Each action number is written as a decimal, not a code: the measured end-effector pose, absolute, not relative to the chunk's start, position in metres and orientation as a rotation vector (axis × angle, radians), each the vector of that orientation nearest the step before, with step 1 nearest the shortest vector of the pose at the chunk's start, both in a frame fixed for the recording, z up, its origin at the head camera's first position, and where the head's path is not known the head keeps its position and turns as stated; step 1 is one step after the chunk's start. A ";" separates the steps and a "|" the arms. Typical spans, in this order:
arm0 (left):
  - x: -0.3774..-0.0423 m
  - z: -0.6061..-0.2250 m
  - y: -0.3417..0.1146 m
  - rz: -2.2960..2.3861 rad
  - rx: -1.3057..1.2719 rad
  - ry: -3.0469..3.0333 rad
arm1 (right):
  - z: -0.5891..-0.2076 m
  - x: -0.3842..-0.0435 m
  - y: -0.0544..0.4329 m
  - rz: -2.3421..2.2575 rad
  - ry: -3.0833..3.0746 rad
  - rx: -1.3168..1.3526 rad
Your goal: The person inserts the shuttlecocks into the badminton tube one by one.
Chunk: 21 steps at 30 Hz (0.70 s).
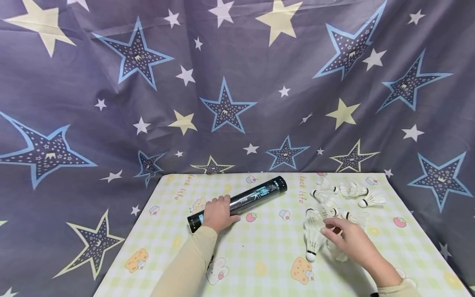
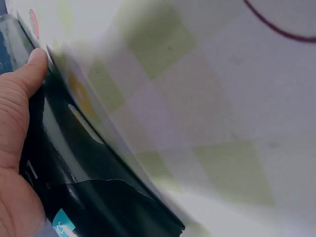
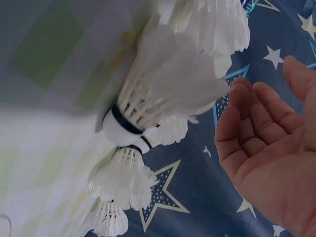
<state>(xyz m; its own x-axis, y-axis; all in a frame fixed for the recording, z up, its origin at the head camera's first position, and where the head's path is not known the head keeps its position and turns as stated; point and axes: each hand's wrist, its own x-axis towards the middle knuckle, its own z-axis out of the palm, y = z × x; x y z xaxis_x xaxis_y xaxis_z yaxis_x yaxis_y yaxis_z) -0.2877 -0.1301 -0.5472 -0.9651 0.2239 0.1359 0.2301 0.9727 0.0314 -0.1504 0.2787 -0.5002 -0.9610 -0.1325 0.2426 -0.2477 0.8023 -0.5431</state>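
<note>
A black shuttlecock tube (image 1: pixel 256 195) with blue and white print lies slantwise on the table. My left hand (image 1: pixel 217 214) grips it near its closer end, and in the left wrist view the thumb (image 2: pixel 35 66) lies along the tube's dark side (image 2: pixel 74 143). Several white feather shuttlecocks lie in a loose group on the right. My right hand (image 1: pixel 349 239) is over the near side of this group, its fingers loosely bent and the thumb apart, holding nothing. In the right wrist view one shuttlecock (image 3: pixel 163 84) has its feather edge right by the fingertips. Another shuttlecock (image 1: pixel 313 243) points its cork towards me.
A pale green checked cloth (image 1: pixel 259 247) with cartoon prints covers the table. Further shuttlecocks (image 1: pixel 372 199) lie towards the back right. Behind the table hangs a dark curtain (image 1: pixel 252 62) patterned with stars, which also runs down both sides.
</note>
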 end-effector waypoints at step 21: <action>-0.288 -0.554 -0.131 -0.002 -0.354 -2.951 | -0.509 -0.154 0.268 0.838 -2.889 0.386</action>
